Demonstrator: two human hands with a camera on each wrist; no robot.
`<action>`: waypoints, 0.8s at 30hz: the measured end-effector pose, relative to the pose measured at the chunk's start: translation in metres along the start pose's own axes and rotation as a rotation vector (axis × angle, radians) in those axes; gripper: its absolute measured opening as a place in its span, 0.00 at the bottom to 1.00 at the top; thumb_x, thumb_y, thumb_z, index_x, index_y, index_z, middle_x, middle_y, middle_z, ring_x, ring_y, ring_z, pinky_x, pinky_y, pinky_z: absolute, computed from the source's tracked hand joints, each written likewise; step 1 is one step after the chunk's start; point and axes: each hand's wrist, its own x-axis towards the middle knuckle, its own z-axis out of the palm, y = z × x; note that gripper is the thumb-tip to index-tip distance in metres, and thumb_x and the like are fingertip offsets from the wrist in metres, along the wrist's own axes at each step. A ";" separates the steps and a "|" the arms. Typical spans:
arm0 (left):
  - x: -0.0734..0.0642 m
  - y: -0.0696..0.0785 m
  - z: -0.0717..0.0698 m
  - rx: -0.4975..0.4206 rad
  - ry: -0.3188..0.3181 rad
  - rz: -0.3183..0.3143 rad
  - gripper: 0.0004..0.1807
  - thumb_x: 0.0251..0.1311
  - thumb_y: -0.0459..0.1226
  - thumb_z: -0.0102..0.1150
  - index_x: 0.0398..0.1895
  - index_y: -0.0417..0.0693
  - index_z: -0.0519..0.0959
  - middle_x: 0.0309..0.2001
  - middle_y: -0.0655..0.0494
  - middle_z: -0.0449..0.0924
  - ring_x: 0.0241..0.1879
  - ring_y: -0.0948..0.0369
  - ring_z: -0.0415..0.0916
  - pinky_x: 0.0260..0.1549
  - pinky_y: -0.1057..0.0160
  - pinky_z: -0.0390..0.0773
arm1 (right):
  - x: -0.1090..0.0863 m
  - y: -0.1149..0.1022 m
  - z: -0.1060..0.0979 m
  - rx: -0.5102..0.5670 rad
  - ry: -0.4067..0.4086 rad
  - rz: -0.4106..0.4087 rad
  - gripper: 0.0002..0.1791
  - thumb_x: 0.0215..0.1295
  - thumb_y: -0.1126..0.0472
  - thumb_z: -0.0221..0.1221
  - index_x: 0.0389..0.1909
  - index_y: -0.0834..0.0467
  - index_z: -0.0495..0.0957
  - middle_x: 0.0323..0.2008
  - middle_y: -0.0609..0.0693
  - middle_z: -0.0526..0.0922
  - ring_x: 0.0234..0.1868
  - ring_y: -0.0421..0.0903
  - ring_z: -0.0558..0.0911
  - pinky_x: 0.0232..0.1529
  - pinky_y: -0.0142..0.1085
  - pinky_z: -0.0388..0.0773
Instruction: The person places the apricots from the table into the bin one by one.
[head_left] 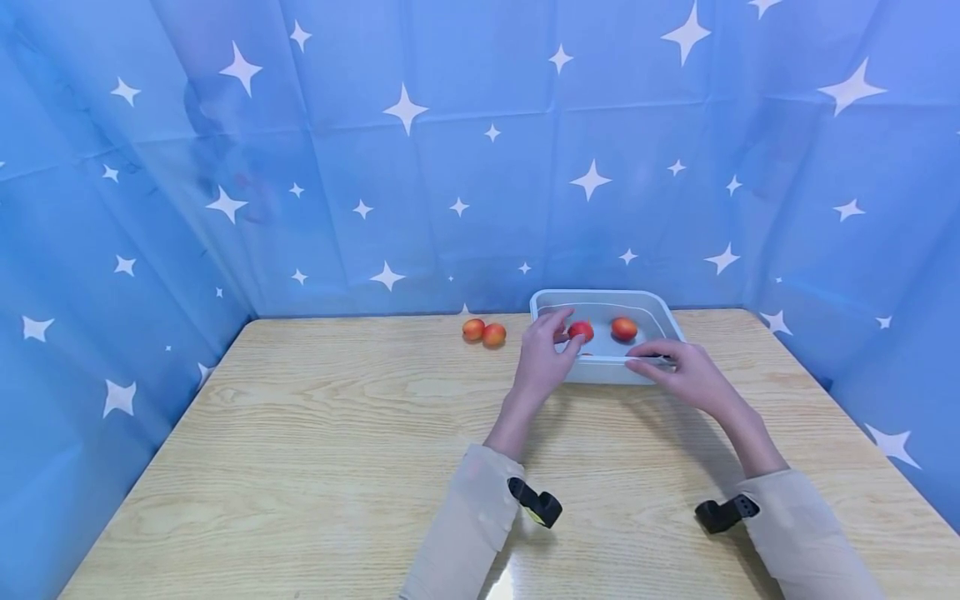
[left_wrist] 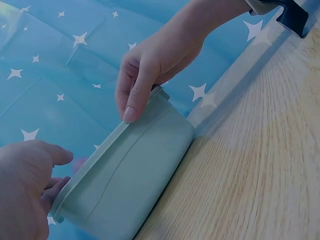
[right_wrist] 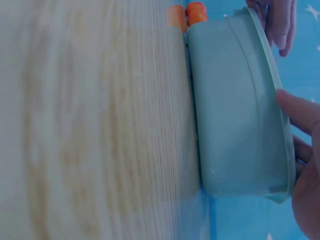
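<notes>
A pale blue-green plastic box (head_left: 609, 372) stands at the back of the table. Inside it lie a red-orange fruit (head_left: 624, 328) and a redder fruit (head_left: 581, 332). My left hand (head_left: 546, 354) reaches over the box's left side, thumb and fingers spread apart beside the redder fruit. That hand also shows at the edge of the left wrist view. With my right hand (head_left: 686, 375) I pinch the near rim toward its right end, thumb outside and fingers inside, as the right hand (left_wrist: 150, 70) in the left wrist view shows. The near wall hides part of the box's floor.
Two red-and-yellow fruits (head_left: 483, 332) lie touching on the wooden table (head_left: 315, 442), left of the box. A blue star-patterned curtain (head_left: 450, 167) hangs right behind the table's back edge and along both sides. A black wrist camera (head_left: 536, 502) sits on each sleeve.
</notes>
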 end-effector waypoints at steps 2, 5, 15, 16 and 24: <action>0.000 0.000 0.000 -0.022 -0.004 -0.006 0.22 0.65 0.30 0.64 0.62 0.38 0.78 0.56 0.41 0.80 0.51 0.51 0.82 0.48 0.63 0.83 | 0.000 0.000 0.000 0.002 0.001 0.001 0.11 0.67 0.57 0.66 0.47 0.56 0.87 0.42 0.48 0.88 0.42 0.35 0.79 0.44 0.25 0.74; 0.000 0.001 0.001 -0.027 -0.005 0.003 0.22 0.64 0.31 0.65 0.62 0.38 0.78 0.56 0.41 0.80 0.50 0.52 0.83 0.48 0.61 0.83 | 0.000 0.001 -0.001 0.003 0.002 -0.004 0.11 0.67 0.57 0.66 0.47 0.56 0.87 0.42 0.48 0.88 0.42 0.35 0.80 0.44 0.25 0.74; 0.000 0.004 -0.004 -0.020 -0.022 0.042 0.22 0.65 0.32 0.64 0.63 0.40 0.77 0.58 0.44 0.79 0.52 0.53 0.80 0.48 0.66 0.82 | 0.001 0.005 0.001 -0.001 0.013 -0.029 0.09 0.67 0.58 0.67 0.45 0.55 0.88 0.40 0.47 0.88 0.42 0.34 0.80 0.44 0.24 0.73; 0.000 0.005 -0.005 -0.014 -0.018 0.045 0.22 0.65 0.32 0.64 0.63 0.40 0.77 0.58 0.44 0.79 0.52 0.53 0.80 0.48 0.68 0.81 | 0.001 0.005 0.001 0.000 0.012 -0.028 0.09 0.67 0.58 0.67 0.45 0.55 0.88 0.41 0.47 0.88 0.42 0.34 0.80 0.44 0.24 0.73; -0.001 0.006 -0.010 0.048 -0.029 0.088 0.23 0.67 0.35 0.64 0.65 0.42 0.76 0.60 0.47 0.77 0.56 0.53 0.77 0.52 0.74 0.76 | 0.000 0.004 0.000 0.007 0.003 -0.019 0.11 0.67 0.58 0.67 0.47 0.57 0.87 0.43 0.50 0.88 0.44 0.34 0.79 0.45 0.24 0.73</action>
